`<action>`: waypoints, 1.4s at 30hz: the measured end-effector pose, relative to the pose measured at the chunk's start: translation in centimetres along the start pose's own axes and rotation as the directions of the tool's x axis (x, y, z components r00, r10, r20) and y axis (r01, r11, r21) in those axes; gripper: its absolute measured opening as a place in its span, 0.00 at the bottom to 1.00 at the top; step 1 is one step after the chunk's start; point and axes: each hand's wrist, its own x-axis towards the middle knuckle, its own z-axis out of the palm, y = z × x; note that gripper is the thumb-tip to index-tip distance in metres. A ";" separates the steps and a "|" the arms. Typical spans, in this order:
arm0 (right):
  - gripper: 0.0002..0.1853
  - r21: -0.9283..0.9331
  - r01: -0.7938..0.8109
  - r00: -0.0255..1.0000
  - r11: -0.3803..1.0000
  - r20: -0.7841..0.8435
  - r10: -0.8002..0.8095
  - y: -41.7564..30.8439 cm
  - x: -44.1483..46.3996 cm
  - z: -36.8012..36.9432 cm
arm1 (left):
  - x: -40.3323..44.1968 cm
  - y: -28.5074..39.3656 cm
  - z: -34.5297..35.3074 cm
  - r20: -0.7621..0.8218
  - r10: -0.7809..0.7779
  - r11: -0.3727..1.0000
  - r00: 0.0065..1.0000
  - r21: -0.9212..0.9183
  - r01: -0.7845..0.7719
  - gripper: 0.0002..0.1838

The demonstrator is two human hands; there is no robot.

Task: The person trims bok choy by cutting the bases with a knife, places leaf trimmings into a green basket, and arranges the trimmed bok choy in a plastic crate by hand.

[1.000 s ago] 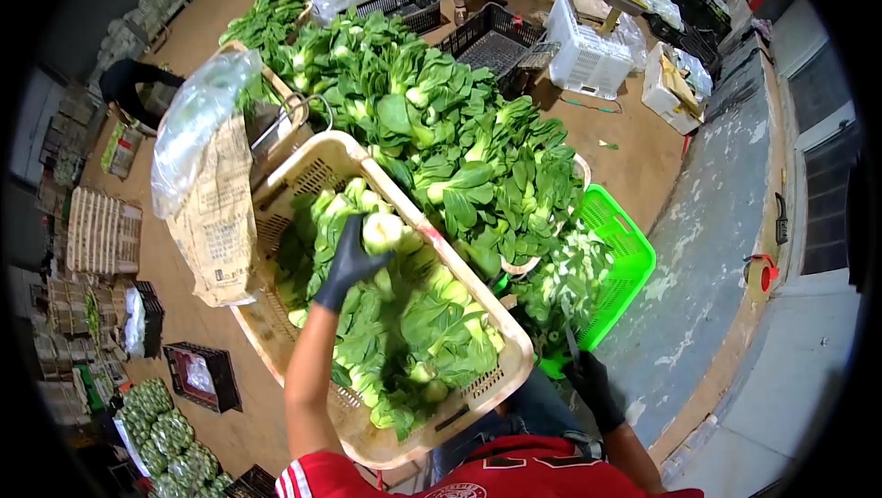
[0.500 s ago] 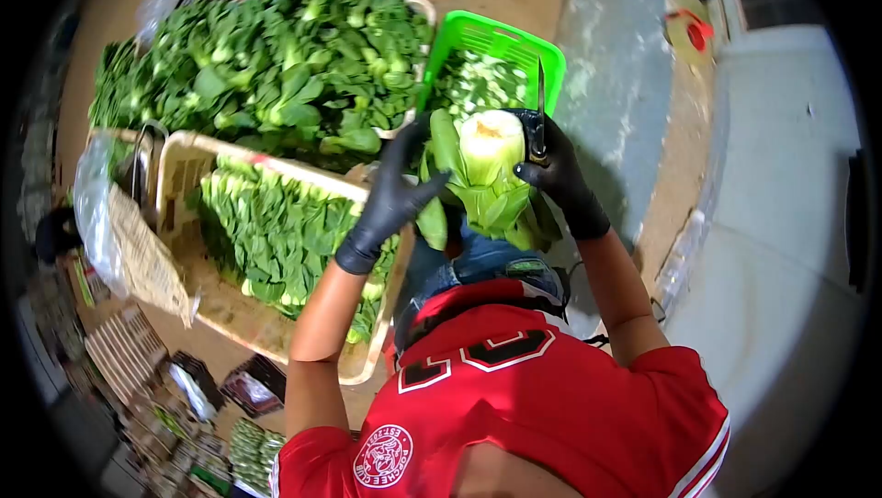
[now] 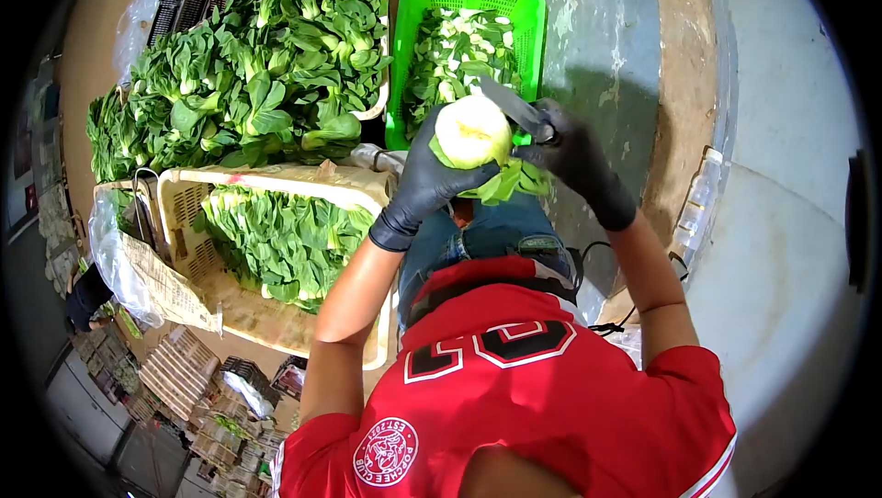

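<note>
My left hand (image 3: 427, 179), in a black glove, is wrapped round a green leafy vegetable (image 3: 472, 131), its pale cut base facing up. In my gloved right hand (image 3: 579, 160), somewhat blurred, is a knife (image 3: 514, 109) whose blade reaches over the edge of that base. Just beyond both hands, a green basket (image 3: 535, 34) holds leaves and pale trimmings. To the left, a beige crate (image 3: 266, 319) contains rows of leafy vegetables (image 3: 285, 245). A large heap of similar vegetables (image 3: 248, 84) lies above this crate.
A plastic bag (image 3: 115, 254) and a brown paper sack (image 3: 170, 287) hang at the crate's left end. Black crates (image 3: 184, 6) stand at the upper left. A person in dark clothes (image 3: 87, 299) is at the far left. Bottles (image 3: 700, 199) lie beside the wall on the right.
The view has swung down and right. My left hand has brought a vegetable from the crate to in front of me. The knife has gone from upright to slanting across its base.
</note>
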 end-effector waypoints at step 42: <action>0.18 0.326 -0.389 0.819 0.862 0.552 0.160 5.5 8.5 6.2 | -2.3 -6.0 -8.2 0.227 -0.503 0.478 0.834 -0.730 0.488 0.27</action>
